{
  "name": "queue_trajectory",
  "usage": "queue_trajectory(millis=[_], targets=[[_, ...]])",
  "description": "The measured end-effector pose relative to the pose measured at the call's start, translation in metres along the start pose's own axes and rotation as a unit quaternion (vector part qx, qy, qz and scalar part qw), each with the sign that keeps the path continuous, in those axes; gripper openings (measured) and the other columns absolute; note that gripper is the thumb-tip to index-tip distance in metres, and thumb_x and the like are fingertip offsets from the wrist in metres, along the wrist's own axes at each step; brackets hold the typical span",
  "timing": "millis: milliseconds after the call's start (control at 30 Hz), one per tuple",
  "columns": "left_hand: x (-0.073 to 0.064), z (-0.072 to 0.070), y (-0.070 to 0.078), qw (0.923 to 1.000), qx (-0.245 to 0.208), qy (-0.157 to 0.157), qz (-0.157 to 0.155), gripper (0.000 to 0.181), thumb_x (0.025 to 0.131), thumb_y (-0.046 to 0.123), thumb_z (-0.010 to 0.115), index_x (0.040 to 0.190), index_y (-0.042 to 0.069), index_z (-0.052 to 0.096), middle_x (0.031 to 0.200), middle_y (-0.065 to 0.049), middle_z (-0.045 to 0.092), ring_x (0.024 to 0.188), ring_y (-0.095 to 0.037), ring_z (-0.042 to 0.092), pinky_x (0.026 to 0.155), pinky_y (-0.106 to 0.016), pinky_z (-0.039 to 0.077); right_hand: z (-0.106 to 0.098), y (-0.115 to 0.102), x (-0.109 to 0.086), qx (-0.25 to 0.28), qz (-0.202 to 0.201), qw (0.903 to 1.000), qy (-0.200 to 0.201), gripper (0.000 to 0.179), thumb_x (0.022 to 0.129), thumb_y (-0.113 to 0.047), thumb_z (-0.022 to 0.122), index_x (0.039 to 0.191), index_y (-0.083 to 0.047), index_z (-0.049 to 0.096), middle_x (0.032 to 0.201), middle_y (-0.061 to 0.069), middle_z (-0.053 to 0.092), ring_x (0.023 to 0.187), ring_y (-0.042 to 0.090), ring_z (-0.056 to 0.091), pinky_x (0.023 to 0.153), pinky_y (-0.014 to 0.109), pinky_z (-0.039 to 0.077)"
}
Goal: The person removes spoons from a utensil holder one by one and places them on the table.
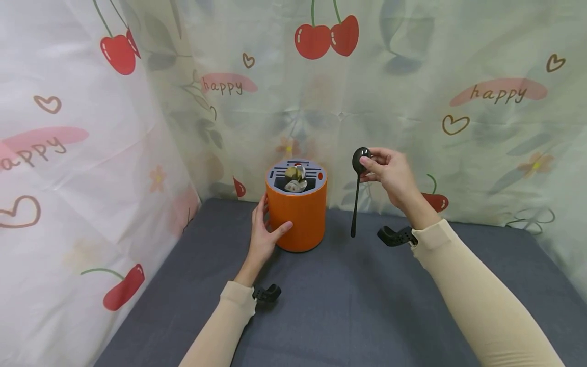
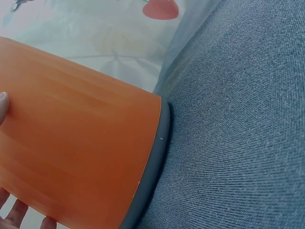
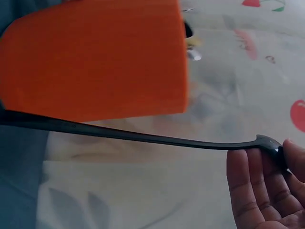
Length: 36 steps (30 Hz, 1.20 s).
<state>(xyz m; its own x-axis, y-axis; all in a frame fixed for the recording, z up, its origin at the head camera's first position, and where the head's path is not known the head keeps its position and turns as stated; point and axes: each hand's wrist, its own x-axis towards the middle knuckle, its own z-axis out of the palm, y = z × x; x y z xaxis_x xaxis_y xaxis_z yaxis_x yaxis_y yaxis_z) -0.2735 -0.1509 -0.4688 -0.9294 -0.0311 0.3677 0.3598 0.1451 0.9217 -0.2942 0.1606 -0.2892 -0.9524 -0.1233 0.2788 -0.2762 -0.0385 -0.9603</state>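
A bright orange cylindrical utensil holder (image 1: 298, 221) with a grey slotted lid (image 1: 313, 168) stands upright on the table. My left hand (image 1: 264, 237) grips its left side, thumb on the front and fingers around the side. Gold and silver utensil heads (image 1: 295, 178) stick up from the lid's opening. To the right of the holder, my right hand (image 1: 390, 171) pinches a black spoon (image 1: 355, 204) by its bowl, with the long handle hanging down. In the right wrist view, the spoon's handle (image 3: 157, 138) stretches past the holder's side, and the fingers (image 3: 238, 186) support the bowl end.
A dark grey cloth (image 1: 321, 311) covers the table. Printed curtains with cherries hang behind (image 1: 275, 117) and along the left side. Black straps with mounts are worn on both wrists, sticking out over the table.
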Motion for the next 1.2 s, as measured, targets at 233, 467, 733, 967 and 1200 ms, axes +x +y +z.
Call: queue_trajectory(millis=[233,467,733,967,1200], targets=[[0.000,0.000,-0.001,1.0000,-0.007,-0.001,0.006,0.095,0.095,0.022,0.079,0.167,0.035,0.018,0.165,-0.006,0.023,0.151,-0.029,0.027,0.123,-0.058,0.025,-0.008,0.027,-0.003,-0.066,0.049,0.9965,-0.012,0.047,0.104,-0.009,0.063,0.144,0.014,0.050,0.093,0.000,0.070,0.072,0.014,0.071,0.076,0.034,0.063],[0.000,0.000,-0.001,1.0000,-0.004,-0.002,0.004,0.095,0.095,0.021,0.079,0.166,0.036,0.017,0.164,-0.004,0.023,0.150,-0.026,0.028,0.123,-0.056,0.026,-0.015,0.062,-0.009,-0.082,0.118,0.9895,-0.021,0.056,0.105,-0.009,0.062,0.153,0.012,0.040,0.097,0.001,0.067,0.070,0.012,0.070,0.077,0.035,0.063],[0.000,0.000,0.000,1.0000,0.004,0.001,0.001,0.097,0.094,0.026,0.081,0.167,0.037,0.018,0.164,-0.003,0.025,0.150,-0.024,0.029,0.123,-0.055,0.028,-0.018,0.087,-0.018,-0.071,0.156,0.9848,-0.027,0.062,0.105,-0.009,0.062,0.155,0.014,0.033,0.105,0.010,0.066,0.071,0.012,0.070,0.078,0.036,0.063],[0.001,0.000,-0.002,1.0000,0.004,0.003,0.005,0.097,0.094,0.027,0.081,0.167,0.035,0.018,0.164,-0.003,0.025,0.150,-0.025,0.030,0.122,-0.057,0.028,-0.018,0.107,-0.026,-0.065,0.201,0.9770,-0.032,0.063,0.105,-0.010,0.062,0.155,0.015,0.032,0.128,0.029,0.061,0.072,0.013,0.072,0.082,0.040,0.063],[0.000,0.000,-0.002,0.9999,0.005,0.002,0.014,0.098,0.094,0.021,0.081,0.166,0.037,0.017,0.163,-0.002,0.025,0.149,-0.025,0.030,0.121,-0.058,0.029,-0.022,0.118,-0.030,-0.049,0.230,0.9717,-0.021,0.056,0.106,-0.009,0.061,0.152,0.013,0.038,0.107,0.010,0.066,0.072,0.014,0.072,0.080,0.038,0.063]])
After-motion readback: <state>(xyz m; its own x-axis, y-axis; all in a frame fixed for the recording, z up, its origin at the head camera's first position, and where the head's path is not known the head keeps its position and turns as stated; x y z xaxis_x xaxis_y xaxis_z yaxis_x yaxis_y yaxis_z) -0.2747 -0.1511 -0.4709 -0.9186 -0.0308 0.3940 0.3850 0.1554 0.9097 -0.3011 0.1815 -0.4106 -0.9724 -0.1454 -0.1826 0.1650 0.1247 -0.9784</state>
